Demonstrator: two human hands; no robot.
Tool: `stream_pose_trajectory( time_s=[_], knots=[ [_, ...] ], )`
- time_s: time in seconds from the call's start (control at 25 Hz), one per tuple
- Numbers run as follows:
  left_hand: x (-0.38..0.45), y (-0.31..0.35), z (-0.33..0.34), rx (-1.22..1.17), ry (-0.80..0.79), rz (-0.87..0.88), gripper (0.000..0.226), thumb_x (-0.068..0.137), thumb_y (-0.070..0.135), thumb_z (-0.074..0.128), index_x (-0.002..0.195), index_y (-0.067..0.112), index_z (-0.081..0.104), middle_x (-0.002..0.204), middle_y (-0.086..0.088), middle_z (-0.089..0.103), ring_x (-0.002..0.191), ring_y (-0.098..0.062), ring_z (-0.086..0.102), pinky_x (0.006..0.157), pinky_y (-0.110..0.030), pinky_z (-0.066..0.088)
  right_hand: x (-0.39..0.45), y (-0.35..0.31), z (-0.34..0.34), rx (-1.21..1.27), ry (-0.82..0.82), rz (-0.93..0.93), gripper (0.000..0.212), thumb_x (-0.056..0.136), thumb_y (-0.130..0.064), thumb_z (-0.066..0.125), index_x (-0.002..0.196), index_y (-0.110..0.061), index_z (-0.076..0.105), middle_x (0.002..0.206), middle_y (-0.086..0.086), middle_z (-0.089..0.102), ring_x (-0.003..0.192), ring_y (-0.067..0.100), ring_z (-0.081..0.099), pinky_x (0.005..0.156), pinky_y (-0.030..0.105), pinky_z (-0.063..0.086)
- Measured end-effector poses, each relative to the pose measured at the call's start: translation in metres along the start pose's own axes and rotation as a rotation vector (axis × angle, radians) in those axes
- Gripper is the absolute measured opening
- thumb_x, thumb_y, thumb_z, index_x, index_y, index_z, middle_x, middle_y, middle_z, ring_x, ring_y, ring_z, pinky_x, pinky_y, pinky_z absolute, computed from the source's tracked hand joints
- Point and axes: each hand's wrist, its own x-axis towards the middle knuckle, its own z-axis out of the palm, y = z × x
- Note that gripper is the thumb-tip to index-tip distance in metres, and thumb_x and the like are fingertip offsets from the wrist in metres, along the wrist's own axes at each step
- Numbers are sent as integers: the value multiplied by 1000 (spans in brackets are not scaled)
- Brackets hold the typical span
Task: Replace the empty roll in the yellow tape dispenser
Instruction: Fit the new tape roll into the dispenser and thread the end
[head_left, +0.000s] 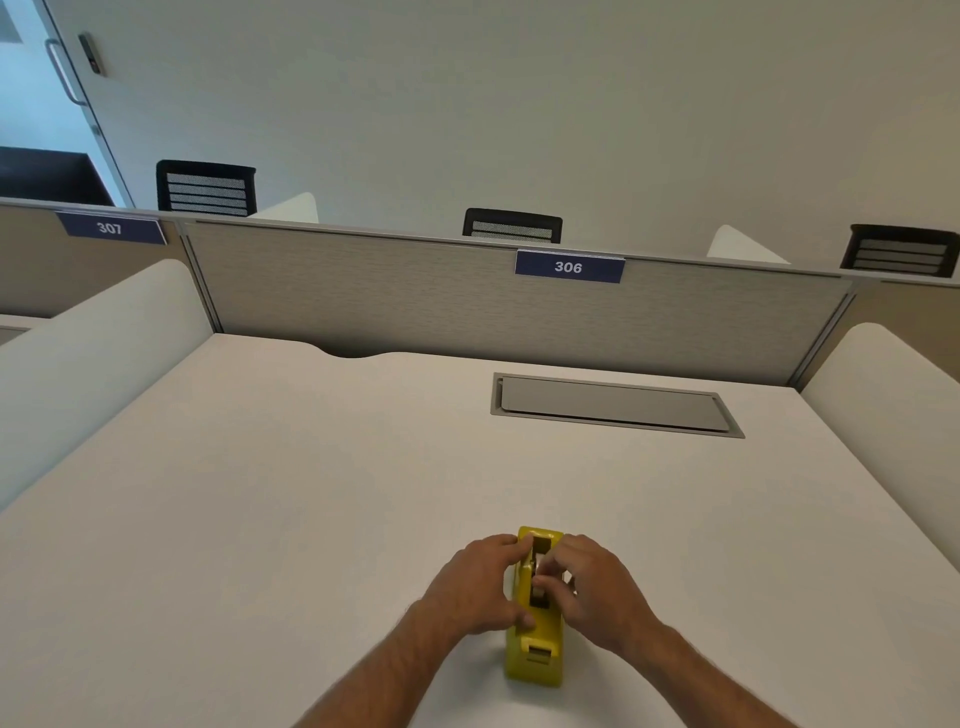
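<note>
The yellow tape dispenser (535, 654) stands on the white desk (311, 493) near its front edge, cutter end toward me. My left hand (475, 584) grips its left side, thumb low on the body. My right hand (587, 587) reaches into the open well from the right, its fingers pinched on a small pale roll core (540, 564) inside the well. The core is mostly hidden by my fingers.
A grey cable-access flap (613, 405) is set into the desk at the back right. A grey partition (467, 301) labelled 306 closes the back. White side dividers (93, 343) flank the desk. Black chairs (511, 226) stand beyond the partition.
</note>
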Motion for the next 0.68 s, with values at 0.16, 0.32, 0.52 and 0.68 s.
stream_pose_trajectory(
  time_s=[0.16,0.32,0.52,0.68],
  knots=[
    [0,2,0,26,7,-11,99,71,50,81,151,35,25,160,5,32,145,-20,32,119,-40,32,-4,-1,3,6,-9,8,9,83,-32,68,80,-23,66,77,-20,53,76,4,48,65,24,47],
    [-2,5,-1,41,6,-17,98,72,48,81,152,33,25,160,4,32,146,-21,31,118,-40,32,-11,0,6,-3,-16,18,8,85,-31,69,80,-23,67,77,-21,52,77,4,48,64,14,38],
    [-4,6,-3,37,12,-23,97,72,47,81,151,34,26,160,5,33,145,-20,32,118,-40,33,-19,-3,8,1,-5,26,11,83,-35,65,81,-25,69,77,-21,54,76,1,48,63,13,37],
    [-6,7,-5,34,12,-26,97,71,49,81,150,35,27,159,6,35,145,-19,33,118,-40,34,-30,-6,11,22,26,36,12,82,-37,67,78,-25,68,70,-30,46,72,-7,45,65,13,35]
  ],
)
